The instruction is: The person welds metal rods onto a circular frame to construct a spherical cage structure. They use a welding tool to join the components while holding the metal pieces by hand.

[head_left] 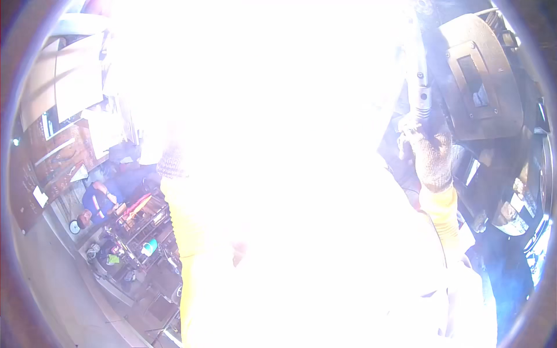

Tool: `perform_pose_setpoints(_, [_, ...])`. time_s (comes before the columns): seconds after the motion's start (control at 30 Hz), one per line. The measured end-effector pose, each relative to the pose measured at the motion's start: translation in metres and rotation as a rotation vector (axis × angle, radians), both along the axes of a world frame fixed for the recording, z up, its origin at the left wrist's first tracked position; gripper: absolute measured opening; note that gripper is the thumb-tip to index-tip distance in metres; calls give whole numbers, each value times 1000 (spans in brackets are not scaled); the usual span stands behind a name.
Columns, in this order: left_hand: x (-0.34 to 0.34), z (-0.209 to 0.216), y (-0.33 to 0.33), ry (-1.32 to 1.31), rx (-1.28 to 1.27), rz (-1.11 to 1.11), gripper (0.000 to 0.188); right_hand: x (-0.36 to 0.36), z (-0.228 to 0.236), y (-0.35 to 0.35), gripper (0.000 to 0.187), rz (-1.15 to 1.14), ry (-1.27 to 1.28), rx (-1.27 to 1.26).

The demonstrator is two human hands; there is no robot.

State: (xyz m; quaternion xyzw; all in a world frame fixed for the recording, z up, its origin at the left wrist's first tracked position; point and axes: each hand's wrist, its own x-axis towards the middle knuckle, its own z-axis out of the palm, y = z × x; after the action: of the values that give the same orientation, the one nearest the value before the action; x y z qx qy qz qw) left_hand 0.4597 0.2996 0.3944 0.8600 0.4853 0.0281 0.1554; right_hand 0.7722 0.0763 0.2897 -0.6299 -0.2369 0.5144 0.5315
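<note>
White glare swallows the whole middle of the head view, hiding whatever lies between my hands. On the right, my right hand (434, 155) wears a knitted work glove below a yellow sleeve. Its fingers curl at the ribbed lower end of a pale, rod-like metal tool (422, 87), whose upper part fades into the brightness. Right beside that hand is a curved brown welding shield (503, 81) with a framed rectangular window. My left arm comes up in a yellow sleeve (181, 220). Only the knitted glove cuff of my left hand (172, 164) shows; its fingers are lost in glare.
At far left, another person in blue (96, 200) is beside a cluttered rack (145, 217) bearing a turquoise object (149, 247). Pale panels (81, 75) line the wall above. Haze and dark, sunlit clutter (510, 214) fill the right side.
</note>
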Motion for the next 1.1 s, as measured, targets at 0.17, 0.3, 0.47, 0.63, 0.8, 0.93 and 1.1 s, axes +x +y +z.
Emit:
perform_pose_setpoints(0.17, [-26, -16, 6, -80, 162, -200, 12, 2, -14, -5, 21, -30, -67, 79])
perform_pose_setpoints(0.3, [-11, -11, -1, -61, 142, -115, 12, 2, -13, -5, 22, -68, -86, 81])
perform_pose_setpoints(0.47, [-12, -7, -2, 225, 520, -431, 28, 18, -24, -6, 21, 221, -946, 377])
perform_pose_setpoints(0.63, [-26, -21, 4, -7, 204, -232, 35, 11, -5, 0, 34, 310, -1237, -19])
perform_pose_setpoints(0.8, [-10, -12, 3, -56, 227, -187, 34, 13, -40, -5, 37, 189, -918, 176])
perform_pose_setpoints(0.93, [-10, -11, 5, -128, 120, -116, 35, 5, -26, 0, 41, 39, -376, 183])
perform_pose_setpoints(1.1, [-7, -9, 8, -138, 46, -111, 31, -1, 12, 9, 54, -39, -66, -2])
